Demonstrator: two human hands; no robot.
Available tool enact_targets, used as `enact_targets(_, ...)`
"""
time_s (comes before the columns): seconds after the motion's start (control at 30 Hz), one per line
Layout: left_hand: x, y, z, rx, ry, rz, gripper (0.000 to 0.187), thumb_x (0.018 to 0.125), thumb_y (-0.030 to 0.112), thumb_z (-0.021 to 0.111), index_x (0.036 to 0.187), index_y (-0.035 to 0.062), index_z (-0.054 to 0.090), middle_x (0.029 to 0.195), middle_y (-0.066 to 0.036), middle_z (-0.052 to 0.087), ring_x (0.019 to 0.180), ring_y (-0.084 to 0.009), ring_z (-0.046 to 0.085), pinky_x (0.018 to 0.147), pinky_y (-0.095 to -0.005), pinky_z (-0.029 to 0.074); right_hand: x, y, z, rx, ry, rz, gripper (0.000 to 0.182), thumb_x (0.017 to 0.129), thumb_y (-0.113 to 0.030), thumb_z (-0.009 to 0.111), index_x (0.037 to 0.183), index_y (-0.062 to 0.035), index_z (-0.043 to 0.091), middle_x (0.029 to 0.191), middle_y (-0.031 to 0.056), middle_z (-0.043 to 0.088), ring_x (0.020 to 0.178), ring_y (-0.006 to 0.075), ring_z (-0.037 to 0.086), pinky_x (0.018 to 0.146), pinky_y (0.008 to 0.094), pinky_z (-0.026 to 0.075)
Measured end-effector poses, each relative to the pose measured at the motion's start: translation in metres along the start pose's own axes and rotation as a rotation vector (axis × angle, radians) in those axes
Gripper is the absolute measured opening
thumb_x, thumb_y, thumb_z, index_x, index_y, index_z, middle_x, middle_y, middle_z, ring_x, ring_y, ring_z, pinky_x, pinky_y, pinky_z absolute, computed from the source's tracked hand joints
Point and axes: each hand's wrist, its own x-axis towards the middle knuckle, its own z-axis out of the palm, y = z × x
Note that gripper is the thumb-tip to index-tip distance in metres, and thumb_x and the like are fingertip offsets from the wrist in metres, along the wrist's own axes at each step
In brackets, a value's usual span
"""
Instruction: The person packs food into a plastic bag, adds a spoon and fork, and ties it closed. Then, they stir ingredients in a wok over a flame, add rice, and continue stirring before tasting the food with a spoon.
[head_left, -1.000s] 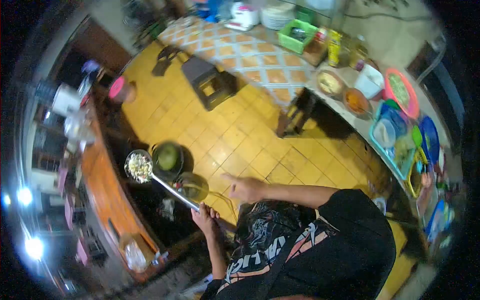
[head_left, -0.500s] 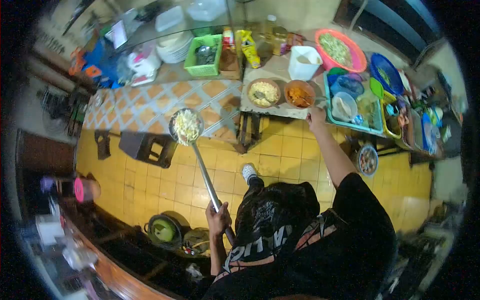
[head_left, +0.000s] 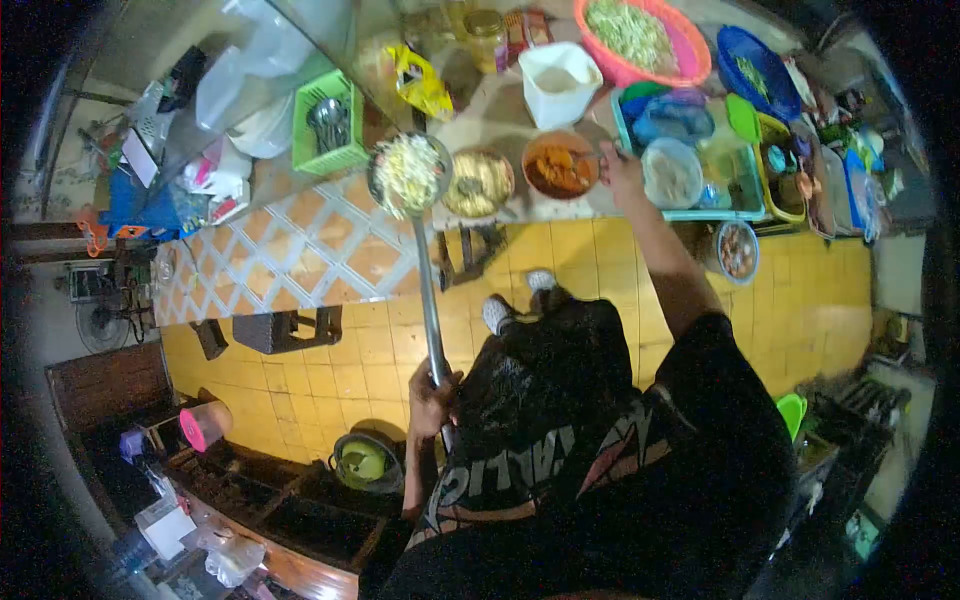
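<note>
My left hand is closed around the long metal handle of a ladle. Pale shredded vegetables fill the ladle's bowl, which hovers by the near edge of the table. Just right of it stands a bowl of yellowish food with a spoon in it. My right hand is closed on the handle end of a spoon, whose tip rests in a brown bowl of orange-red paste. Beside that hand sits a clear round tub in a turquoise basket.
A white square container, a pink basin of shredded cabbage and a blue basket stand behind. Left are a green cutlery basket and a tiled counter. Below lie a stool and a bucket of eggs.
The view has shifted. The filled ladle has moved right, up beside the bowl of yellowish food. My right hand, by the paste bowl in both frames, is now plainly on the spoon handle.
</note>
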Motion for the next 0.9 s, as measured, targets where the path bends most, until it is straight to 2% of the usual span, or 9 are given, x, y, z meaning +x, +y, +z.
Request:
enact_targets(0.07,0.005,0.002,0.009,-0.043,0.031,-0.029,0.012,0.081,0.006,0.057,0.082,0.0059,0.045,0.052,0.0,0.043,0.035,-0.0087,0.039,0.033,-0.0234,0.033,0.003,-0.001,-0.007,-0.896,-0.079,-0.805,0.02,0.085,-0.023,0.058,0.098,-0.0067,0.061,0.069,0.0032,0.056,0.058,0.015,0.052,0.053,0.026,0.043)
enact_targets(0.17,0.012,0.016,0.023,0.0,0.027,-0.082,0.013,0.08,0.006,0.059,0.081,0.006,0.046,0.052,0.001,0.044,0.036,-0.0083,0.04,0.034,-0.0234,0.031,-0.034,-0.018,0.003,-0.733,-0.201,-1.046,0.022,0.088,-0.02,0.053,0.102,-0.0051,0.061,0.083,0.0131,0.062,0.072,0.0233,0.06,0.064,0.0322,0.046)
enact_targets(0.27,0.017,0.017,0.029,0.029,0.01,-0.099,0.015,0.08,0.009,0.062,0.083,0.0056,0.048,0.053,0.003,0.042,0.039,-0.0071,0.037,0.037,-0.0233,0.03,-0.026,-0.006,-0.017,-0.873,-0.162,-0.949,0.02,0.09,-0.018,0.05,0.101,-0.0042,0.06,0.083,0.0135,0.063,0.073,0.0232,0.06,0.065,0.0305,0.046)
enact_targets(0.47,0.027,0.021,0.033,0.253,-0.043,-0.058,0.02,0.08,0.013,0.064,0.091,0.0011,0.052,0.064,0.001,0.048,0.056,-0.0069,0.043,0.049,-0.0234,0.033,-0.005,0.023,-0.021,-0.55,-0.095,-0.65,0.024,0.091,-0.023,0.05,0.094,-0.002,0.061,0.07,0.0045,0.06,0.059,0.0119,0.052,0.054,0.0262,0.042)
enact_targets(0.53,0.029,0.022,0.039,0.2,-0.052,-0.038,0.022,0.079,0.013,0.064,0.093,0.0003,0.052,0.067,-0.001,0.05,0.06,-0.0074,0.045,0.052,-0.0236,0.035,-0.01,0.027,-0.016,-0.221,-0.076,-0.257,0.023,0.09,-0.024,0.051,0.092,-0.0038,0.062,0.067,0.0022,0.059,0.053,0.0079,0.045,0.046,0.0221,0.035)
enact_targets(0.6,0.036,0.027,0.042,0.149,-0.066,-0.014,0.025,0.079,0.014,0.065,0.095,-0.0006,0.053,0.07,-0.002,0.051,0.065,-0.0078,0.047,0.055,-0.0237,0.037,-0.011,0.028,-0.016,-0.179,-0.063,-0.227,0.023,0.09,-0.025,0.051,0.093,-0.0047,0.062,0.066,0.0009,0.057,0.051,0.0064,0.043,0.044,0.0212,0.033)
enact_targets(0.67,0.042,0.032,0.042,0.213,-0.08,-0.264,0.027,0.079,0.015,0.065,0.096,-0.002,0.052,0.072,-0.003,0.053,0.071,-0.0095,0.048,0.06,-0.0243,0.039,-0.013,0.028,-0.019,-0.139,-0.047,-0.196,0.023,0.09,-0.026,0.052,0.094,-0.0056,0.062,0.066,-0.0003,0.056,0.05,0.005,0.041,0.043,0.0202,0.03)
enact_targets(0.77,0.051,0.007,0.039,0.233,-0.05,-0.008,0.028,0.08,0.016,0.064,0.095,-0.0029,0.052,0.069,-0.003,0.052,0.064,-0.01,0.047,0.057,-0.0253,0.038,-0.024,0.021,-0.021,-0.076,-0.015,-0.253,0.025,0.089,-0.028,0.053,0.096,-0.0053,0.06,0.066,-0.0008,0.054,0.05,0.0051,0.041,0.042,0.0206,0.031)
enact_targets(0.9,0.06,0.034,0.044,0.418,-0.154,-0.106,0.028,0.081,0.018,0.064,0.096,-0.0028,0.052,0.068,-0.004,0.052,0.059,-0.0094,0.045,0.055,-0.0264,0.038,-0.037,0.006,-0.019,0.01,-0.038,-0.295,0.028,0.089,-0.029,0.052,0.099,-0.0041,0.058,0.069,-0.0005,0.052,0.053,0.0051,0.042,0.045,0.0199,0.032)
